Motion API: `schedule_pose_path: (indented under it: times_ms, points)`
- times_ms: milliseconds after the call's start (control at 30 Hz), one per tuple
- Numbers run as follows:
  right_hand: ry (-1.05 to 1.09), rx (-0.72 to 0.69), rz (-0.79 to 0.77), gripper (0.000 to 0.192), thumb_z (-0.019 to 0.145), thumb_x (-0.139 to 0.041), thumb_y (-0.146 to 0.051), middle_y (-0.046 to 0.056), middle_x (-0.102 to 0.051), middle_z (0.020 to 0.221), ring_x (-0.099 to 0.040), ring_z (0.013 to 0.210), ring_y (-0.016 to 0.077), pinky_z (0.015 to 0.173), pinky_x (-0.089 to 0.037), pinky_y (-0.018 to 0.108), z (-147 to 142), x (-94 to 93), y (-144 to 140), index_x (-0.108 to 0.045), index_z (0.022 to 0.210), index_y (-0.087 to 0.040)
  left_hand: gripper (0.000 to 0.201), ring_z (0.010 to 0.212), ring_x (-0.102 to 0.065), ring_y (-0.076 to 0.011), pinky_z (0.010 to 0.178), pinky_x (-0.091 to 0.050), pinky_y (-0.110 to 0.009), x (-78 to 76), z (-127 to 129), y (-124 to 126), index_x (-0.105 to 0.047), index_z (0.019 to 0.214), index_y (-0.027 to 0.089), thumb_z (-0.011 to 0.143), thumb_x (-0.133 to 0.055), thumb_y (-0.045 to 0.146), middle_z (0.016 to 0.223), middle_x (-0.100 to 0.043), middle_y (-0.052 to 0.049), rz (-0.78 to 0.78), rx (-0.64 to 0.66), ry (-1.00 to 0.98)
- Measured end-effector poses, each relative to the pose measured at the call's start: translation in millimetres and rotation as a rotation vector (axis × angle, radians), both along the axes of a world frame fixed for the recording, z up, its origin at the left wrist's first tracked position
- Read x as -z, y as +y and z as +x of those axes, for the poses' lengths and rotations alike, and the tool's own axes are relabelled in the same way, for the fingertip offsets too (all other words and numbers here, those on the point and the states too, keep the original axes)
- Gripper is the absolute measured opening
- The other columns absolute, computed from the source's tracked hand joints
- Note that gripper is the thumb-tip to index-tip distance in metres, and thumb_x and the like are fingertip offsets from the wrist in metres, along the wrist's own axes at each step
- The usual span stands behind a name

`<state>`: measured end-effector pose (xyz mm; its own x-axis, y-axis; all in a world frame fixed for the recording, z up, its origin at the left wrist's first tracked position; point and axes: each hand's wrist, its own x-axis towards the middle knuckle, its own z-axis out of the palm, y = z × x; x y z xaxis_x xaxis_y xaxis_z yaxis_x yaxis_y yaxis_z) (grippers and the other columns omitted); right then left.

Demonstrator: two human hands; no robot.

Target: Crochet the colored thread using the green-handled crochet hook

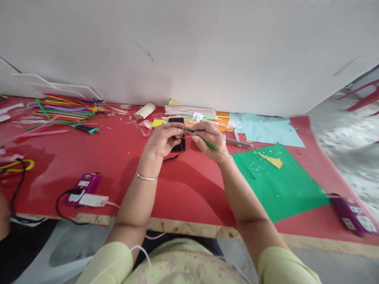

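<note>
Straws (63, 107) lie at the table's (189, 189) back left, paper sheets (266, 130) back right, a power strip (82, 185) near its front edge

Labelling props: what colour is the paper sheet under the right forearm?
Green sheet, lying on the red table; shows best in the head view.

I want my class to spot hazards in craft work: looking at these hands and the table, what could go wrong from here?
1. The thin wire pinched between the left hand and right hand ends in a free tip that might prick skin.
2. The phone lies right under the hands and could get scratched.
3. The purple power strip sits at the table edge and may slip off.
</note>
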<state>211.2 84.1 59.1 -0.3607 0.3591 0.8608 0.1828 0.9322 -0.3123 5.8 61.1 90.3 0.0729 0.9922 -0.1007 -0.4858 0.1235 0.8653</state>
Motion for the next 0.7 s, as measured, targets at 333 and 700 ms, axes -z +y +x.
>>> schedule_pose_path:
  times_ms: [333,700]
  points:
    - [-0.115,0.008,0.002,0.019,0.108,-0.062,-0.029,0.010,-0.079,0.112,-0.077,0.108,0.0248,0.097,-0.067,0.044,5,-14.9,-10,-0.081,0.106,-0.025,0.020,0.054,-0.052,-0.0075,0.046,-0.034,-0.019,0.1,-7,1,-0.082,0.072,0.015,0.053,-0.087,0.011,0.057,-0.060,0.001,0.016,0.042,0.049]
    - [-0.089,-0.168,-0.277,0.025,0.109,-0.063,-0.032,0.009,-0.085,0.116,-0.082,0.106,0.0203,0.094,-0.067,0.034,13,-28.6,-19,-0.087,0.106,-0.022,0.020,0.051,-0.052,-0.0082,0.044,-0.032,-0.019,1.3,-17,-1,-0.082,0.074,0.015,0.055,-0.085,0.012,0.056,-0.063,-0.001,-0.012,0.180,0.100]
